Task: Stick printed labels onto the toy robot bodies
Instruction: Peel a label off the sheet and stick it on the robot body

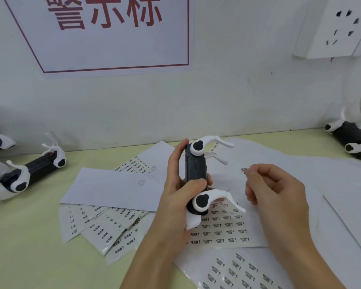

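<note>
A toy robot body [196, 170], dark with white limbs, is gripped upright by the left hand [175, 190], thumb pressed across its lower front. A single label [244, 170] is pinched at the fingertips of the right hand [273, 188], just right of the body and not yet touching it.

Risks, as judged:
- Label set crooked or creased if it is pressed before being lined up.
- Label curled onto the fingertips, adhesive spoiled.
- White limbs caught by the approaching hand.

Writing: large red characters "警示标" are read on the wall notice [104, 38] beyond the hands. "BATTERY COVER ↑" is printed in rows on the label sheets [227, 228] beneath the hands; "电池盖 ↑" on the sheets [113, 232] left of them, on the worktop [29, 247].
</note>
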Motion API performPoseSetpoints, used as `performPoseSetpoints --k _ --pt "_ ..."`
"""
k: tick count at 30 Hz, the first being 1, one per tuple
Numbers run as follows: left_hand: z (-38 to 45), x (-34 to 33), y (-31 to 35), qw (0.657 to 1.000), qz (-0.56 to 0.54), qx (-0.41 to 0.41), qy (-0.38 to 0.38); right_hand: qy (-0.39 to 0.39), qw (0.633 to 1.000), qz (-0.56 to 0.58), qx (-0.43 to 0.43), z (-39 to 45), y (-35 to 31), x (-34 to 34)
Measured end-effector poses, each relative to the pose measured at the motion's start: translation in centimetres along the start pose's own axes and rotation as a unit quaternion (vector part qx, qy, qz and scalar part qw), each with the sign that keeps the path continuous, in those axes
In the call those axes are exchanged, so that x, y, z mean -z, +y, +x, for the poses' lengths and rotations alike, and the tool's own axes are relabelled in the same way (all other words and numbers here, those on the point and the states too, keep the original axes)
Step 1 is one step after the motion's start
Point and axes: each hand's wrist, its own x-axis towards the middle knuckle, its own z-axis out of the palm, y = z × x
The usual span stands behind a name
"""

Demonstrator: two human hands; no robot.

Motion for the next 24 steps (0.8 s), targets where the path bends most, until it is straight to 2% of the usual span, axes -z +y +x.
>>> performPoseSetpoints --k 4,7,10,13,19,24 --pt "0.1 -0.2 0.0 0.999 0.029 0.006 0.016 -0.031 0.997 -0.066 0.036 0.5 -1.6 0.6" --pt "0.2 -0.3 0.1 0.999 0.041 0.007 0.020 -0.104 0.979 -0.138 0.104 1.1 -4.7 1.1" --pt "0.3 -0.2 0.0 0.999 0.047 0.005 0.014 -0.196 0.938 -0.239 0.155 2.4 -7.9 1.1" --pt "0.3 -0.1 -0.1 0.998 0.059 0.006 0.002 -0.250 0.889 -0.331 0.195 3.4 -9.8 0.5" --pt "0.3 -0.1 -0.2 0.998 0.062 0.018 -0.021 -0.294 0.842 -0.411 0.191 4.0 -10.0 -1.0" --pt "0.4 0.0 -0.3 0.997 0.056 0.021 -0.040 -0.293 0.834 -0.439 0.162 4.1 -9.7 -1.2"
